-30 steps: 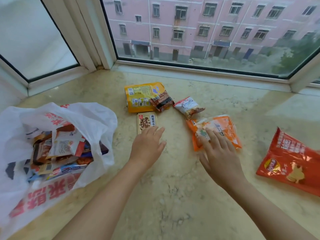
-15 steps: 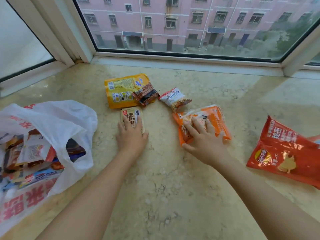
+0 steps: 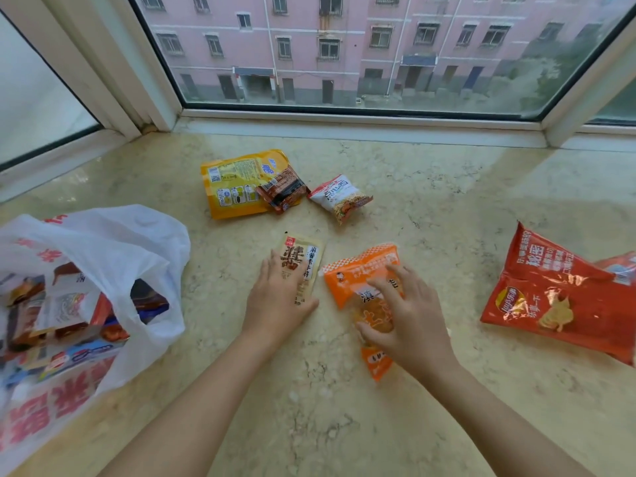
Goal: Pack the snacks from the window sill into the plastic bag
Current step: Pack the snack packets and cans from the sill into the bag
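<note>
On the marble window sill [image 3: 430,208], my left hand [image 3: 275,304] lies over a beige sauce packet [image 3: 304,259], its fingers on the packet's left side and its thumb at the lower edge, pinching it. Beside it, my right hand [image 3: 409,321] grips an orange snack packet [image 3: 358,273] with curled fingers and thumb. Further back lie a yellow packet [image 3: 230,187], a small brown packet [image 3: 284,189] resting on it, and a white noodle packet [image 3: 339,196]. A red chips bag [image 3: 550,297] lies at the right. The white plastic bag [image 3: 113,246] sits open at the left with several snacks inside.
White window frames [image 3: 344,120] and glass close off the sill at the back and left. A second red packet [image 3: 621,266] peeks out behind the chips bag at the right edge.
Both hands reached their packets and closed on them. The beige and orange packets have slid toward me, and the orange one has turned lengthwise. The camera moved closer.
</note>
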Available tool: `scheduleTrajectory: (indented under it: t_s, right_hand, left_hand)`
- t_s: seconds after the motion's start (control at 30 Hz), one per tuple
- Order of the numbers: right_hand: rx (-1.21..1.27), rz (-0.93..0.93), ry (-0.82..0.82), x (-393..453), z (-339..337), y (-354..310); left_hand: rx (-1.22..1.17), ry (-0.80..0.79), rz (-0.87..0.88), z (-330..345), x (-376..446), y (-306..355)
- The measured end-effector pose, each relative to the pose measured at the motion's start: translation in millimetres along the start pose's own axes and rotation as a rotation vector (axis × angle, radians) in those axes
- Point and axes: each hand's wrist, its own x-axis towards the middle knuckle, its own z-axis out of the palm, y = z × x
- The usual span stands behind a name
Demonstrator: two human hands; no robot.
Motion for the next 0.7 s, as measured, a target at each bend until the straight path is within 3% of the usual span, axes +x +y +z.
scheduleTrajectory:
  t_s: [0.1,0.27,0.43,0.7]
  right_hand:
    - [-0.116,0.146,-0.18,-6,2,0]
    - [-0.146,0.223,-0.178,-9,9,-7]
    - [-0.2,0.07,-0.334,2,2,-18]
    - [-0.279,0.194,-0.269,-11,11,-35]
  left_hand:
    - [-0.001,0.031,-0.061,5,-3,1]
    - [-0.047,0.057,-0.128,4,2,8]
    - [-0.1,0.051,-0.108,-6,-2,7]
    - [-0.053,0.086,-0.071,-14,-31,-23]
